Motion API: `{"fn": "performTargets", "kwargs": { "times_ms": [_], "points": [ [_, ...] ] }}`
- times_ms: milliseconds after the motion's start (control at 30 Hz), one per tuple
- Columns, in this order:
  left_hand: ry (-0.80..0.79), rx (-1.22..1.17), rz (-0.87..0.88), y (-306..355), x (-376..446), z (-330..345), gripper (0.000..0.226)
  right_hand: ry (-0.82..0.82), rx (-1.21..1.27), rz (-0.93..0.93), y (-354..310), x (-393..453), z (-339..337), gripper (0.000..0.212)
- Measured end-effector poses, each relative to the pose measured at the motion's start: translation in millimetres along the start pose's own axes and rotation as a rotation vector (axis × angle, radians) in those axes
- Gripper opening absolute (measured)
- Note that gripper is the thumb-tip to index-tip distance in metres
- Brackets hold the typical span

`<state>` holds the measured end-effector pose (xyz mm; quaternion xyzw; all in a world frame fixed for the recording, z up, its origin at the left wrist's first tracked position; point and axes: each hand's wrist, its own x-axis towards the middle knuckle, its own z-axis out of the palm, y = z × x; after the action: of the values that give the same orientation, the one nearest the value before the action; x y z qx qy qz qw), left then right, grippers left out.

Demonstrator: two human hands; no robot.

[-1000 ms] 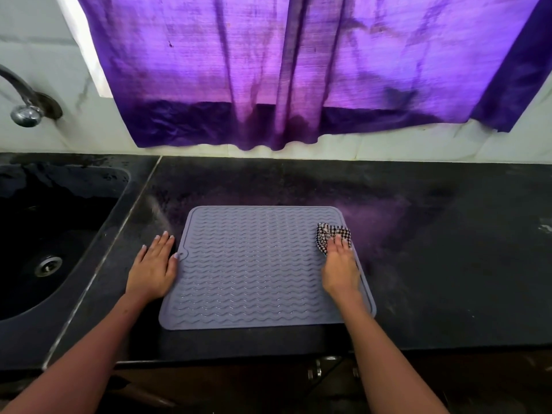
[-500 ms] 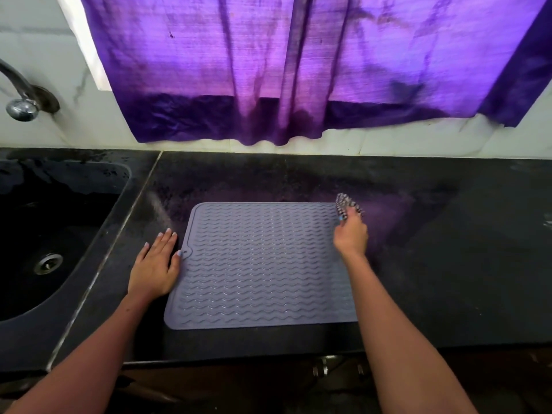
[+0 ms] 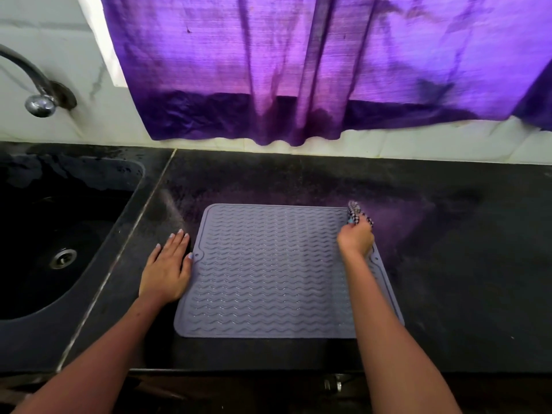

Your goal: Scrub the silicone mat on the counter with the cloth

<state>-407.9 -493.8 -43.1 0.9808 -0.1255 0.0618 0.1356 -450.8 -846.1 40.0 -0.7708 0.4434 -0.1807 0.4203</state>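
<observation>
Silicone mat [image 3: 277,270]: grey, wavy ribbed surface, lying flat on the black counter [image 3: 448,279], roughly centred, its near edge close to the counter's front edge. Cloth [image 3: 357,213]: small, checked black and white, bunched up at the mat's far right corner, part of it poking out beyond your fingers toward the far side. Your right hand [image 3: 355,239] has its fingers curled round the cloth and clamps it, knuckles up, positioned over the mat's right edge near that far corner; whether the cloth sits on the mat or just off its rim cannot be told, as the area is blurred. Your left hand [image 3: 167,268] lies flat, palm down, fingers straight and together, on the counter just beside the mat's left edge, thumb tip touching the small tab on that edge. Both forearms enter from the near side, well apart. Left of the counter: a dark sink [image 3: 59,234] with a metal drain [image 3: 62,258]. A curved metal tap [image 3: 38,94] is mounted on the white wall above it. A purple curtain [image 3: 313,70] hangs behind, its hem reaching down near the counter's far edge.
</observation>
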Motion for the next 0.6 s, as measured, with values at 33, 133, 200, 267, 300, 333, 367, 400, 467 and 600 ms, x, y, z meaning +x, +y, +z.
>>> {"fn": "performTargets", "kwargs": {
  "times_ms": [33,133,200,267,300,333,367,400,467,600],
  "points": [
    [0.001,-0.001,0.0,0.0,-0.3,0.1,0.079,0.018,0.043,0.015,-7.1,1.2,0.4,0.041],
    [0.002,0.006,0.0,0.2,-0.6,0.6,0.078,0.036,-0.04,-0.141,-14.8,5.0,11.9,0.046],
    [0.006,0.003,-0.002,0.4,-0.6,0.6,0.078,-0.04,-0.207,-0.328,-4.9,9.5,24.0,0.053],
    [0.006,-0.005,-0.005,1.1,-0.6,0.0,0.078,-0.155,-0.459,-0.467,10.1,11.9,34.7,0.06],
    [0.006,-0.007,-0.005,1.6,-0.4,-0.3,0.078,-0.193,-0.549,-0.503,17.2,12.2,38.6,0.062],
    [0.005,-0.007,-0.005,2.1,-0.8,-0.4,0.078,-0.206,-0.604,-0.519,21.8,11.8,41.0,0.064],
    [0.006,-0.006,-0.007,2.7,-1.1,-0.7,0.078,-0.204,-0.631,-0.523,24.3,12.1,42.8,0.064],
    [0.007,-0.004,-0.009,3.0,-1.5,-1.1,0.078,-0.198,-0.645,-0.53,25.2,13.0,44.1,0.065],
    [0.002,0.001,-0.011,3.5,-2.0,-1.9,0.078,-0.2,-0.687,-0.544,23.4,13.6,44.7,0.065],
    [-0.005,0.005,-0.017,4.8,-1.9,-2.0,0.078,-0.201,-0.714,-0.55,18.2,14.6,42.0,0.062]
  ]
}}
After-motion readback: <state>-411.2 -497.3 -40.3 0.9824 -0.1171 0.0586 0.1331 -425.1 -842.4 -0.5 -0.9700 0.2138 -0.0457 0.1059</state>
